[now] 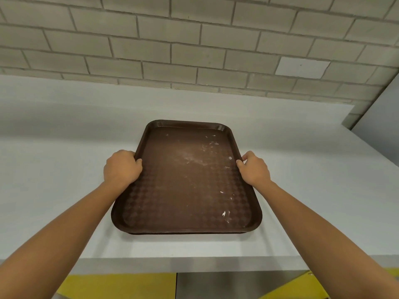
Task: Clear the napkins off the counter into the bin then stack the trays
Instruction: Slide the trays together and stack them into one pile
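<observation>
A brown plastic tray with white crumbs and smears lies lengthwise on the white counter, roughly in the middle. A thin dark edge of another tray shows under its near rim, so it sits on top of a second one. My left hand grips the tray's left rim, thumb over the edge. My right hand grips the right rim in the same way. No napkins are in view.
A grey brick wall rises behind the counter. A grey panel closes the far right corner. Below the counter's front edge are yellow and grey cabinet fronts.
</observation>
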Demonstrator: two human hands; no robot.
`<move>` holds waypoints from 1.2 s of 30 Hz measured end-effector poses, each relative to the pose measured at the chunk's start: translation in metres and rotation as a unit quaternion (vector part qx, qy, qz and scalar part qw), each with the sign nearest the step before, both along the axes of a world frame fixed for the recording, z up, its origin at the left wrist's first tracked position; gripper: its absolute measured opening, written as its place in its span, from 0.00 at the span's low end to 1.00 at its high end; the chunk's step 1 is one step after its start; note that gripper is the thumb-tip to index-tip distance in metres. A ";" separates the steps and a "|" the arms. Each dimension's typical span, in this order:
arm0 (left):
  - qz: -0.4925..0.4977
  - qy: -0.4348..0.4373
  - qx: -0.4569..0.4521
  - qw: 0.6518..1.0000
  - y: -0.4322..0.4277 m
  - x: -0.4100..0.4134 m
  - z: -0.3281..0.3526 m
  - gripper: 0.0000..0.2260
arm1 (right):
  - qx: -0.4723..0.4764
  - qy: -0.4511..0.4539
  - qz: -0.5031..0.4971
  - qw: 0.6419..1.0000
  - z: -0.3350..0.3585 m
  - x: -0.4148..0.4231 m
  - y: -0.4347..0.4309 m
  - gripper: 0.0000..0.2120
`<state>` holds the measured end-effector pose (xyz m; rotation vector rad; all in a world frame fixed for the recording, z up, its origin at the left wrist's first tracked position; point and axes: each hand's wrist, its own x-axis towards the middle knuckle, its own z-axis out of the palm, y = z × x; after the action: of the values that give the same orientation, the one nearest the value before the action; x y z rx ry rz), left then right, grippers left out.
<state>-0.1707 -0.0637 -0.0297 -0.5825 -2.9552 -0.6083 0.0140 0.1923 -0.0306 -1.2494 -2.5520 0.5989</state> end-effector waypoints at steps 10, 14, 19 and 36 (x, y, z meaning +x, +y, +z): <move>0.015 0.020 -0.011 1.000 0.005 -0.004 -0.009 0.15 | 0.027 -0.006 -0.010 1.000 -0.002 -0.008 -0.001 0.14; 0.021 0.024 -0.015 0.999 0.006 -0.002 -0.012 0.16 | 0.042 0.004 -0.021 0.999 -0.006 -0.007 -0.003 0.15; 0.011 0.019 -0.016 1.000 0.009 -0.006 -0.017 0.16 | 0.016 0.013 -0.026 0.999 -0.012 -0.010 -0.003 0.17; -0.012 -0.049 0.009 0.999 0.011 -0.010 -0.017 0.16 | -0.064 -0.052 -0.011 0.997 -0.018 -0.017 0.005 0.19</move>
<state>-0.1810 -0.0528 -0.0468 -0.6030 -3.0337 -0.6843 -0.0027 0.1969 -0.0481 -1.3839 -2.6156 0.7197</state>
